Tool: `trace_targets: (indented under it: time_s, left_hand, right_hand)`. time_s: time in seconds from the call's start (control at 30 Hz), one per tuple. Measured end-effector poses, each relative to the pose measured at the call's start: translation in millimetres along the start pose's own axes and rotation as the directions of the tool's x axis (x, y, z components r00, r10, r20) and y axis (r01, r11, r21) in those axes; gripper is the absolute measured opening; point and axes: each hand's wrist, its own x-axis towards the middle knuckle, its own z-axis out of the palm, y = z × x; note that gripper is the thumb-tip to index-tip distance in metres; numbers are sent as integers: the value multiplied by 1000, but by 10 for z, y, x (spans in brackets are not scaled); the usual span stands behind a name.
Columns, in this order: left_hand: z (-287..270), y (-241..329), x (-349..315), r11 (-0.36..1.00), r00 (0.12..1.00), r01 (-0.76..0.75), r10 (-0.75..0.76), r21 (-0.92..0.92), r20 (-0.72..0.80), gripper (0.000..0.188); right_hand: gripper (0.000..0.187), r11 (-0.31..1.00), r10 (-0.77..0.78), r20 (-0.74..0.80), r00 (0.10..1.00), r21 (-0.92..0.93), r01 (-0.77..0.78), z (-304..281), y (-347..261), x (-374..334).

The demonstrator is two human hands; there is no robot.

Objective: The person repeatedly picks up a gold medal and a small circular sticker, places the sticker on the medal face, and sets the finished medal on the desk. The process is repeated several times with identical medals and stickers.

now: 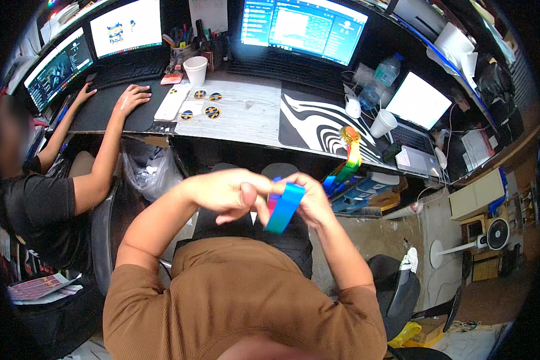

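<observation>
A shiny multicoloured ribbon (284, 209), blue and green at its near loop, is between my two hands above my lap. My right hand (313, 203) is closed on the loop with its fingers bent over the upper end. From the left, the curled fingers of my left hand (229, 193) meet the same loop, its thumb standing apart; motion blurs them, and the ribbon hides some fingertips. Another stretch of ribbon (352, 159), yellow, red and green, hangs over the desk edge from a round orange-gold medal (349, 135) lying on the black-and-white mouse mat (303, 123).
Several round black, blue and gold discs (212, 112) lie on the grey desk beside a white phone-like slab (173, 103) and a paper cup (195, 71). Another cup (383, 123) stands by the laptop (415, 114). At left, a co-worker's hand (133, 99) rests on a dark mat.
</observation>
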Motion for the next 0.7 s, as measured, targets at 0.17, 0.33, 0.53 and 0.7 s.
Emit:
trace_targets:
  time_s: [0.17,0.33,0.53,0.7]
  left_hand:
    - [-1,-183,42,964,997,74,-76,-254,0,101]
    - [2,-191,9,975,996,-38,21,-221,-81,98]
    - [120,-161,74,994,966,-98,82,-54,-243,69]
    - [189,-115,148,994,909,-36,-10,-103,-416,58]
  right_hand:
    - [13,-311,-647,655,391,-694,649,-16,-725,-239]
    - [11,-537,-505,844,179,-470,701,116,-978,-253]
    - [16,-390,-606,750,267,-572,721,145,-929,-271]
    - [31,-74,-730,500,466,-736,673,176,-811,-318]
